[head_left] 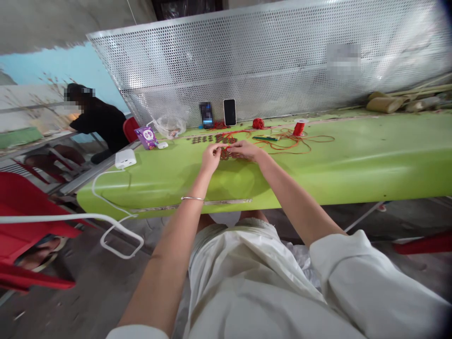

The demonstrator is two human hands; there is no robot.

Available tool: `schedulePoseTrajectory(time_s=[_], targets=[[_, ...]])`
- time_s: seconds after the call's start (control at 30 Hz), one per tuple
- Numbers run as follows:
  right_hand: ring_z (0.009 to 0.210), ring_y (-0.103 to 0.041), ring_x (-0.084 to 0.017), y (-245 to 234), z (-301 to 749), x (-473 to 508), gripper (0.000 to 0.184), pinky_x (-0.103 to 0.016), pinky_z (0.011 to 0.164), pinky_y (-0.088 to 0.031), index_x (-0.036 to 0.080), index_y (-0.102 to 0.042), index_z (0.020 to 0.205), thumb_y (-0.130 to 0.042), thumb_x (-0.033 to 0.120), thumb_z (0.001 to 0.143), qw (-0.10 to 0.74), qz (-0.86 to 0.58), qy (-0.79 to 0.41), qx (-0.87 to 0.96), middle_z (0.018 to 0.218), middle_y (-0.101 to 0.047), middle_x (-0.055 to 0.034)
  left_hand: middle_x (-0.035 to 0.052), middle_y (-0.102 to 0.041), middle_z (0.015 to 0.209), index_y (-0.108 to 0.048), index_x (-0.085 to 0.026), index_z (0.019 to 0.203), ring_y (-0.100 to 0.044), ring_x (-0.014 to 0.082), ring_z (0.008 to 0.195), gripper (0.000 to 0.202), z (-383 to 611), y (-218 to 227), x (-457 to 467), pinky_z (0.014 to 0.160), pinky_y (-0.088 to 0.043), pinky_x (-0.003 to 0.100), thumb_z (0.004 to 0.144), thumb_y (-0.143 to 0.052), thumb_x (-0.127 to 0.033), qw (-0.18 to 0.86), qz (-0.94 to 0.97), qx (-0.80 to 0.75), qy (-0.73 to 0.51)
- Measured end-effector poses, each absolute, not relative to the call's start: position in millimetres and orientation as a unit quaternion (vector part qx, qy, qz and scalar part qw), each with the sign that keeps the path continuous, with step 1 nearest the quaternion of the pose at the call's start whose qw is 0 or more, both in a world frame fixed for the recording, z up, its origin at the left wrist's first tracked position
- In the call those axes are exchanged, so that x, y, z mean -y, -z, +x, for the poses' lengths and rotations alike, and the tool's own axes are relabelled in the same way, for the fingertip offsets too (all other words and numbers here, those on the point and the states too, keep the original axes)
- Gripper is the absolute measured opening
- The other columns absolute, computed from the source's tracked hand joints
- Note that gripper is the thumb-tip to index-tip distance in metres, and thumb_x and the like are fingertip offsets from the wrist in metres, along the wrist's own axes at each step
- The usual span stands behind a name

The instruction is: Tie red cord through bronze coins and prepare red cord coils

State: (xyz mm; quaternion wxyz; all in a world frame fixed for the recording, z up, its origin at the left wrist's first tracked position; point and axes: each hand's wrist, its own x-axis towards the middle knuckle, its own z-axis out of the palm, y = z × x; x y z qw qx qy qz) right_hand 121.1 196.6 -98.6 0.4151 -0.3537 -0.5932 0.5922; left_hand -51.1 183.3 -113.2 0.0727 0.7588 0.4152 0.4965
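My left hand (211, 157) and my right hand (244, 149) are close together over the green table, fingers pinched around a red cord (228, 149). Small brown ring-like or coin-like pieces (224, 154) hang or lie between the hands; their exact shape is too small to tell. Just beyond my fingers, more brown pieces (203, 139) are laid out in short rows. Loose red cord (300, 145) trails across the table to the right of my right hand. A red spool of cord (299, 128) stands there, with a red cord ball (258, 123) farther back.
Two phones, one dark (206, 115) and one white-edged (230, 112), lean against the perforated metal panel (268, 61). Left on the green table (169, 176) are a plastic bag (170, 126), purple packet (147, 137) and white box (125, 159) with a cable. Another person (100, 117) sits beyond.
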Motion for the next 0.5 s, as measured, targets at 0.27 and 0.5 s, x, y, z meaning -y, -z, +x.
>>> schedulePoseTrajectory(time_s=[0.27,0.5], targets=[[0.064,-0.063,-0.008,97.0,120.7,-193.9,0.005,-0.019,0.066,-0.053,0.016,-0.074,0.072,-0.077,0.015,0.069,0.416,-0.358,-0.584,0.599,0.074,-0.071,-0.0023,0.0063,-0.069,0.096,-0.073,-0.022,0.092,-0.063,0.0201,0.090,0.030,-50.9,112.5,-182.0,0.079,-0.052,0.034,0.088,-0.047,-0.008,0.059,0.759,-0.419,-0.495],[0.062,-0.060,-0.007,96.1,121.5,-193.3,0.014,-0.019,0.063,-0.050,0.015,-0.071,0.076,-0.080,0.018,0.065,0.441,-0.356,-0.555,0.609,0.072,-0.068,-0.0009,0.0064,-0.068,0.094,-0.073,-0.022,0.091,-0.062,0.0205,0.091,0.031,-51.3,111.8,-181.9,0.085,-0.050,0.036,0.088,-0.046,-0.007,0.044,0.753,-0.422,-0.503]])
